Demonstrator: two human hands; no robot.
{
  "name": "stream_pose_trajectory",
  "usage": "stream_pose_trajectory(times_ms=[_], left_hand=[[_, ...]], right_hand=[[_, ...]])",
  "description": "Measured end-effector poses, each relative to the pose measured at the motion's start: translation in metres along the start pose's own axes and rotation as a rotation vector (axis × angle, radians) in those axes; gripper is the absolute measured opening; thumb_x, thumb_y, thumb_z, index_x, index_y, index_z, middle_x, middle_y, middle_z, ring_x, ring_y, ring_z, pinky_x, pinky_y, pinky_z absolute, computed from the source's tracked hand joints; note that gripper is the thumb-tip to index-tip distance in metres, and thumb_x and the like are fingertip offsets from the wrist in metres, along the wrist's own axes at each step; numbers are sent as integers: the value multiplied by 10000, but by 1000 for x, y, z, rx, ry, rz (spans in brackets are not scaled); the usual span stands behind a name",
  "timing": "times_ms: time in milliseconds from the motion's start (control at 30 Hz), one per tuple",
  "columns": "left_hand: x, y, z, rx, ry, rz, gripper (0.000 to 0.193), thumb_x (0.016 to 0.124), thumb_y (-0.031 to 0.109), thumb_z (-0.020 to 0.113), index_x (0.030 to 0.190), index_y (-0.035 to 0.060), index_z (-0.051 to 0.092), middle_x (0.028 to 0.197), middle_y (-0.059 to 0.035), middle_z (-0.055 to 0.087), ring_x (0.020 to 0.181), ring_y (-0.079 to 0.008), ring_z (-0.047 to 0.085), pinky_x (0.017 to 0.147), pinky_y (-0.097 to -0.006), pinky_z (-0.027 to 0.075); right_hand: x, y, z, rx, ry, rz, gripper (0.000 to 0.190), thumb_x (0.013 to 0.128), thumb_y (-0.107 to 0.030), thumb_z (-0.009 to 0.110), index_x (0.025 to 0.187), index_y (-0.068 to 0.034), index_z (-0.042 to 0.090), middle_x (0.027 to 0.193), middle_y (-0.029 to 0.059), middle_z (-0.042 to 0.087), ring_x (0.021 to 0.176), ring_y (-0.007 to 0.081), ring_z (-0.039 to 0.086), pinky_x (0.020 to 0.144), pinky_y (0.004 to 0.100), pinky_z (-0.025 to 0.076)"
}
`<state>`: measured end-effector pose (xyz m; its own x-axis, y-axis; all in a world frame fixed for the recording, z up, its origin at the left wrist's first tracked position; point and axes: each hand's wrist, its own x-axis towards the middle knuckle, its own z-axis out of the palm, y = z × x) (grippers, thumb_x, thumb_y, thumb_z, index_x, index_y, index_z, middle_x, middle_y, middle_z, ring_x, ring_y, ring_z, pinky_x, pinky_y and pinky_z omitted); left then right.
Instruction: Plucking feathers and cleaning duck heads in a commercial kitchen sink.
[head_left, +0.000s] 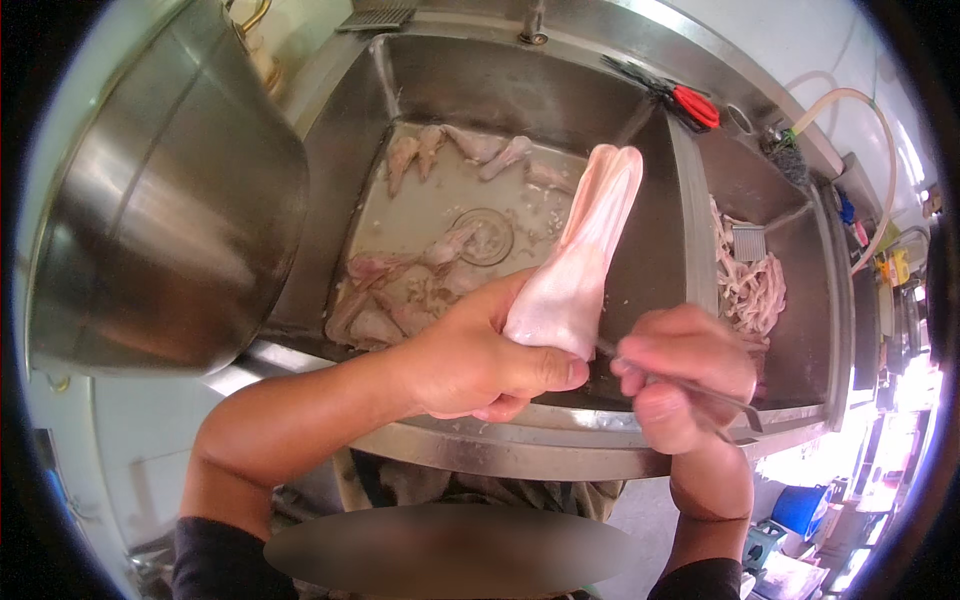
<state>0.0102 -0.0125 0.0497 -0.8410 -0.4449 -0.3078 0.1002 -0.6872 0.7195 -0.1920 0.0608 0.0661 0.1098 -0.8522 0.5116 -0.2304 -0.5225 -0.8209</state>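
My left hand (495, 360) grips the wide lower end of a pale piece of raw meat (562, 300), which looks like an animal foot. Its narrower, two-lobed end points up and away from me. My right hand (682, 375), blurred, is closed around a thin metal tool (712, 394) with a bent end. The tool's front tip lies close to the meat's lower right edge; whether they touch I cannot tell. Below them, the large steel sink basin (517, 82) holds several raw pieces (375, 307) at its near left and more raw pieces (469, 146) along the back.
A large steel pot (165, 195) stands at the left. Red-handled scissors (697, 109) lie on the sink's back ledge. The right basin (802, 352) contains pale meat strips (754, 292) and a ridged metal plate (748, 244). A hose (889, 165) loops at the right; a drain (484, 236) shows in the large basin.
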Motion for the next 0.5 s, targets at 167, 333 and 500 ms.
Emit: stream_pose_trajectory(times_ms=[167, 333, 500], left_hand=[[1, -1, -5, -82, 5, -84, 387, 740, -55, 622, 1095, 44, 505, 703, -35, 493, 428, -84, 377, 335, -260, 275], [1, -1, -5, -121, -42, -35, 409, 716, -63, 609, 1096, 45, 501, 684, -47, 478, 432, -92, 381, 337, -264, 279], [3, -9, -6, -134, -1, -23, 465, 698, -73, 600, 1138, 34, 498, 718, -65, 503, 462, -113, 423, 356, -283, 317]], right_hand=[[-6, 12, 2, -188, 154, -18, 227, 820, -89, 736, 1019, 2, 676, 867, 148, 657, 743, 220, 638, 633, 284, 505], [1, 1, 3, -228, -146, -161, 167, 860, -66, 676, 1017, -11, 660, 896, 118, 681, 716, 220, 638, 601, 291, 501], [-12, 27, -4, -131, 139, -166, 249, 892, -65, 637, 1120, 0, 562, 870, 148, 670, 571, 146, 564, 543, 274, 472]])
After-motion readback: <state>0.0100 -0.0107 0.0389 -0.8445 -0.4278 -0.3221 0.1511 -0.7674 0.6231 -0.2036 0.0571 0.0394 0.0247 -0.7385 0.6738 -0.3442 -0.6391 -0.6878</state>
